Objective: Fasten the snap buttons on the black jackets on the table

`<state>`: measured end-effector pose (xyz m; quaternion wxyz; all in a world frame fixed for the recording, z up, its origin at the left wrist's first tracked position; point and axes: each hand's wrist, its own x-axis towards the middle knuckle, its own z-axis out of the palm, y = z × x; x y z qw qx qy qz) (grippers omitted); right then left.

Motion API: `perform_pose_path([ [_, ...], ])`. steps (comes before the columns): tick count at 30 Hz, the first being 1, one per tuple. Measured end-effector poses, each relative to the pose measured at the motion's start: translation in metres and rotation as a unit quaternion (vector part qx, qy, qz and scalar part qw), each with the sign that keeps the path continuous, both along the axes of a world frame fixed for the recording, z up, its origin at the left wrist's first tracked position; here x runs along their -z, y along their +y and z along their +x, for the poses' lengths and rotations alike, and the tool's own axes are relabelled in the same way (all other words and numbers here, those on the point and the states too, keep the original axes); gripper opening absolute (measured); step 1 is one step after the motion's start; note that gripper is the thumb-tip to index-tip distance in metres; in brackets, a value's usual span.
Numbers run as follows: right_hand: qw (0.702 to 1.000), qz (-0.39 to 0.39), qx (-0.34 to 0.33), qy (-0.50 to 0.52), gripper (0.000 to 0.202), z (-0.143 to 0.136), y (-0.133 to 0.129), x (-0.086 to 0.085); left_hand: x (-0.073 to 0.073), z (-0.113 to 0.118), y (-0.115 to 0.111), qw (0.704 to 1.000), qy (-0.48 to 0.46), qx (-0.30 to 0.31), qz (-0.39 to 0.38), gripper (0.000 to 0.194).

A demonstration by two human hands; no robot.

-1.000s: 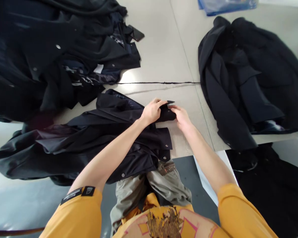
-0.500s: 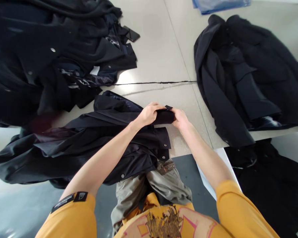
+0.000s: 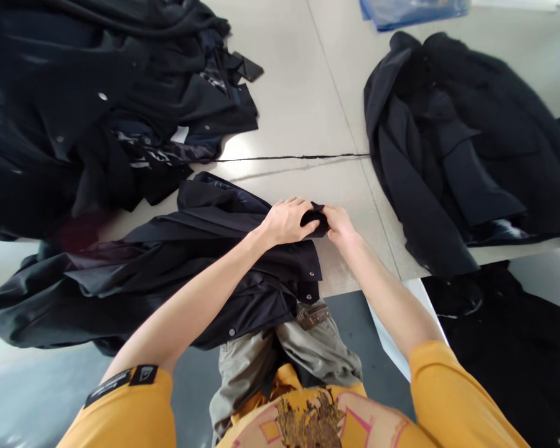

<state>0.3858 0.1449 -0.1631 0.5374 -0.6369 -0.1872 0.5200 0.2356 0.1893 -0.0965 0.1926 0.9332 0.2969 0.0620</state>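
A black jacket (image 3: 177,280) lies across the near edge of the table, with silver snaps along its lower right edge. My left hand (image 3: 287,222) rests on the end of one sleeve, thumb apart from the fingers and curled around the dark cloth. My right hand (image 3: 338,224) pinches the right edge of that same sleeve end (image 3: 314,225). A small tab of cloth sticks up between both hands. The fingertips of my right hand are partly hidden by the fabric.
A pile of dark jackets (image 3: 102,74) covers the table's left side, with a black phone (image 3: 249,66) at its edge. Another black jacket (image 3: 471,137) lies to the right. Blue plastic packaging (image 3: 415,11) is at the back. Dark garments (image 3: 508,348) lie lower right, below the table edge.
My left hand has shifted slightly right over the sleeve end, and its thumb has swung down and away from the fingers. My right hand keeps its grip almost in place.
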Motion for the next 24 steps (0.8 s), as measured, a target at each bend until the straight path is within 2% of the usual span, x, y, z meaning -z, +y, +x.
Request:
perform_pose_path([
  [3, 0.999, -0.015, 0.018, 0.032, 0.012, -0.003, -0.002, -0.007, 0.004, 0.003, 0.001, 1.0, 0.016, -0.005, 0.002, 0.031],
  [5, 1.0, -0.014, 0.015, 0.019, 0.016, -0.004, -0.003, -0.01, 0.009, 0.004, 0.004, 1.0, 0.014, 0.001, -0.005, 0.029],
  [11, 0.986, 0.048, -0.025, -0.157, 0.028, -0.003, -0.004, -0.012, 0.02, 0.004, 0.01, 0.999, -0.009, -0.015, -0.028, 0.019],
  [16, 0.962, 0.088, -0.073, -0.247, 0.034, -0.002, -0.006, -0.02, 0.025, 0.004, 0.02, 0.996, -0.064, -0.03, -0.048, 0.009],
  [20, 0.947, 0.157, -0.089, -0.264, 0.044, -0.005, -0.004, -0.039, 0.013, 0.004, 0.034, 0.988, -0.146, -0.04, -0.026, 0.011],
  [22, 0.943, 0.206, -0.078, -0.25, 0.047, -0.007, 0.002, -0.047, 0.002, 0.006, 0.041, 0.982, -0.175, -0.053, 0.037, 0.015],
  [24, 0.945, 0.221, -0.049, -0.235, 0.046, -0.007, 0.009, -0.049, -0.005, 0.008, 0.045, 0.976, -0.171, -0.062, 0.121, 0.022],
])
